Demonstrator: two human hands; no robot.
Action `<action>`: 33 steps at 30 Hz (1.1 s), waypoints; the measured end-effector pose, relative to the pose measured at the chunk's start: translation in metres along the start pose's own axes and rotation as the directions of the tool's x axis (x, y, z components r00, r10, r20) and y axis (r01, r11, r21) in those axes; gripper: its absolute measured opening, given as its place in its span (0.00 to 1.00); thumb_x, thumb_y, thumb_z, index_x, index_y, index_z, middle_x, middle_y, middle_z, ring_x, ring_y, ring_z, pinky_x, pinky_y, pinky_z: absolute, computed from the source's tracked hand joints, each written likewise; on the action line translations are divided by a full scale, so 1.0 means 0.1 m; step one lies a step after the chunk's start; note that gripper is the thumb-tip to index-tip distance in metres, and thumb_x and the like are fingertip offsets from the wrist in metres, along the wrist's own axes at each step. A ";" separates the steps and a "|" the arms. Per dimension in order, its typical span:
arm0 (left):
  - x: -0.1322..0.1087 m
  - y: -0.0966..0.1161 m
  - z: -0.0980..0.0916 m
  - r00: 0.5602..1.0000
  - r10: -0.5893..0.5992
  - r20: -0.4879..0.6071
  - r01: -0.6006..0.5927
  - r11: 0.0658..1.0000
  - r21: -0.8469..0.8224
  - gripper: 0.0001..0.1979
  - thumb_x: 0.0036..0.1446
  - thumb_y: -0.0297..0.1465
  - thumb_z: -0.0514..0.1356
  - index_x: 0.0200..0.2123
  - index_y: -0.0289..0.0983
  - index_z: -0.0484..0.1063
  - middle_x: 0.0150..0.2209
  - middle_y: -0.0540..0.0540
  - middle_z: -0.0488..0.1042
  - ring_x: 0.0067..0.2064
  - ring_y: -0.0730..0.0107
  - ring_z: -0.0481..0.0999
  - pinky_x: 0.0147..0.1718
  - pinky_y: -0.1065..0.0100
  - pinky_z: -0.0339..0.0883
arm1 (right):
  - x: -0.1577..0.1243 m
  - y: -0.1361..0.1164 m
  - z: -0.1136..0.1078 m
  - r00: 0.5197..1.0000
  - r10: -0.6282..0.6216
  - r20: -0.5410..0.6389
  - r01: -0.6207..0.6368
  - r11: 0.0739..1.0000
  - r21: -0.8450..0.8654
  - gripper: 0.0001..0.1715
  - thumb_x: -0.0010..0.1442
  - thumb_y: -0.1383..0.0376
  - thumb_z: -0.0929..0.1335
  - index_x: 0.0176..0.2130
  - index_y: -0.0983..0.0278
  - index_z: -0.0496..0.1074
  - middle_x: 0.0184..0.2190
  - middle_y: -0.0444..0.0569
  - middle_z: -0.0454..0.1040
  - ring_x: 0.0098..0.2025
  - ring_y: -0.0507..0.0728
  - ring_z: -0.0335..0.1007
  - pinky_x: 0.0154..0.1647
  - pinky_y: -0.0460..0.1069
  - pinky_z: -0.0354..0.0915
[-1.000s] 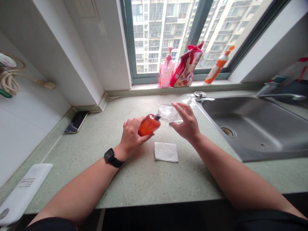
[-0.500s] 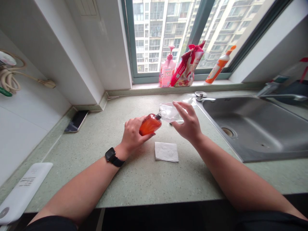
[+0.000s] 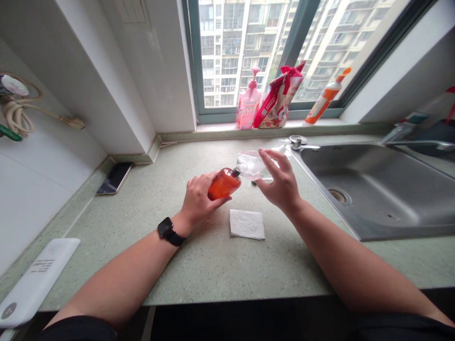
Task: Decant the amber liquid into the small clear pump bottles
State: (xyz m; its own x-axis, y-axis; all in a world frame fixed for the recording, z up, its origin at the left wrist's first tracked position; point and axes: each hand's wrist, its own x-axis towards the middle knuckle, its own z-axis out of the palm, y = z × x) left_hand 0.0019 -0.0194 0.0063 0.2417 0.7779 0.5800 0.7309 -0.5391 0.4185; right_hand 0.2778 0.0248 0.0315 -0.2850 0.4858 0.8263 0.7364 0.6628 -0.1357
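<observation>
My left hand (image 3: 202, 196) is wrapped round an orange bottle (image 3: 224, 183) that tilts to the right. The black threaded neck of this bottle meets the mouth of a clear bottle (image 3: 251, 164). My right hand (image 3: 279, 180) grips the clear bottle between thumb and fingers, and part of that bottle is hidden behind the fingers. On the counter below lies a folded white paper towel (image 3: 247, 224). A small dark object sits just under the clear bottle; its kind is unclear.
A steel sink (image 3: 384, 189) with a faucet is on the right. Along the windowsill stand a pink pump bottle (image 3: 248, 106), a red bag (image 3: 279, 99) and an orange-and-white bottle (image 3: 325, 101). On the left lie a phone (image 3: 114, 178) and a white device (image 3: 40, 282).
The view has shifted slightly. Both hands hold nearly the same position, with the two bottles still mouth to mouth.
</observation>
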 end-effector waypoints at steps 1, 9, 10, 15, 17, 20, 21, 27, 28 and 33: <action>0.00 0.00 0.00 1.000 -0.001 0.001 0.001 1.000 -0.003 0.40 0.61 0.57 0.67 0.68 0.41 0.67 0.58 0.38 0.79 0.54 0.48 0.78 0.58 0.49 0.66 | 0.00 0.00 0.00 1.000 0.002 0.001 -0.002 1.000 -0.001 0.56 0.61 0.72 0.72 0.78 0.44 0.52 0.63 0.54 0.70 0.65 0.71 0.71 0.65 0.71 0.72; 0.00 0.01 0.00 1.000 -0.001 0.001 0.001 1.000 -0.007 0.40 0.61 0.57 0.68 0.68 0.41 0.67 0.58 0.38 0.79 0.55 0.48 0.78 0.57 0.50 0.66 | 0.01 -0.01 -0.01 1.000 -0.022 -0.019 0.023 1.000 0.017 0.55 0.62 0.72 0.71 0.78 0.42 0.51 0.64 0.53 0.70 0.65 0.71 0.71 0.66 0.71 0.70; -0.01 0.01 0.01 1.000 0.002 -0.001 -0.002 1.000 -0.007 0.40 0.62 0.57 0.68 0.68 0.41 0.67 0.58 0.38 0.79 0.55 0.48 0.78 0.57 0.50 0.66 | 0.01 -0.01 -0.01 0.999 -0.029 -0.024 0.029 0.999 0.018 0.55 0.62 0.72 0.71 0.78 0.42 0.51 0.64 0.53 0.69 0.65 0.71 0.71 0.66 0.71 0.71; -0.01 0.00 0.01 1.000 0.009 -0.007 -0.009 1.000 -0.012 0.40 0.62 0.57 0.67 0.67 0.40 0.67 0.58 0.37 0.79 0.55 0.49 0.78 0.57 0.50 0.67 | 0.01 -0.02 -0.02 1.000 -0.015 -0.011 0.015 1.000 0.004 0.56 0.62 0.72 0.71 0.78 0.42 0.51 0.65 0.53 0.69 0.65 0.71 0.70 0.65 0.71 0.71; 0.00 0.00 0.01 1.000 0.004 -0.001 -0.004 1.000 -0.015 0.40 0.62 0.57 0.67 0.68 0.41 0.67 0.57 0.37 0.80 0.55 0.49 0.78 0.57 0.49 0.67 | 0.01 -0.02 -0.02 1.000 -0.012 -0.012 0.012 1.000 0.006 0.56 0.62 0.72 0.71 0.78 0.42 0.51 0.65 0.53 0.69 0.65 0.71 0.70 0.66 0.71 0.71; 0.00 0.00 0.01 1.000 0.005 0.002 -0.005 1.000 -0.023 0.40 0.62 0.58 0.67 0.68 0.41 0.66 0.58 0.37 0.80 0.55 0.48 0.79 0.58 0.49 0.67 | 0.02 -0.03 -0.02 0.999 -0.028 -0.025 0.028 1.000 0.014 0.55 0.62 0.73 0.71 0.78 0.42 0.52 0.65 0.53 0.69 0.65 0.71 0.71 0.65 0.71 0.71; 0.00 0.00 0.01 1.000 0.007 0.001 -0.007 1.000 -0.025 0.40 0.62 0.58 0.67 0.68 0.41 0.66 0.58 0.37 0.79 0.55 0.48 0.79 0.58 0.49 0.67 | 0.02 -0.03 -0.03 0.999 -0.030 -0.026 0.031 0.999 0.013 0.56 0.62 0.73 0.71 0.78 0.42 0.51 0.65 0.53 0.69 0.65 0.71 0.71 0.65 0.71 0.71; 0.00 0.01 0.01 1.000 0.005 0.005 -0.005 0.999 -0.034 0.40 0.62 0.57 0.67 0.68 0.42 0.66 0.58 0.38 0.80 0.54 0.49 0.79 0.60 0.47 0.67 | 0.02 -0.03 -0.03 1.000 -0.021 -0.018 0.022 1.000 0.009 0.57 0.62 0.73 0.71 0.78 0.40 0.50 0.65 0.52 0.69 0.66 0.71 0.70 0.65 0.71 0.71; 0.00 0.01 0.01 1.000 0.006 0.004 -0.006 0.999 -0.035 0.40 0.62 0.57 0.67 0.68 0.41 0.66 0.58 0.38 0.80 0.54 0.49 0.79 0.60 0.47 0.67 | 0.02 -0.03 -0.03 1.000 -0.023 -0.020 0.023 1.000 0.008 0.57 0.62 0.73 0.71 0.78 0.40 0.50 0.65 0.52 0.69 0.65 0.71 0.70 0.65 0.71 0.71; 0.00 0.01 0.00 1.000 0.025 -0.003 -0.025 0.999 -0.040 0.39 0.62 0.57 0.67 0.68 0.40 0.66 0.58 0.37 0.80 0.55 0.50 0.79 0.59 0.48 0.68 | 0.03 -0.03 -0.03 0.998 -0.049 -0.038 0.049 0.999 0.007 0.57 0.62 0.74 0.70 0.78 0.40 0.50 0.65 0.52 0.69 0.65 0.70 0.71 0.65 0.70 0.72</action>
State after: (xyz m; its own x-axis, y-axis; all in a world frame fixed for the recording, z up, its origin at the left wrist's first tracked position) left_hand 0.0027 -0.0196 0.0066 0.2583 0.7633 0.5921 0.6981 -0.5712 0.4317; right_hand 0.2768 0.0225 0.0359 -0.2973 0.4306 0.8522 0.7168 0.6903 -0.0987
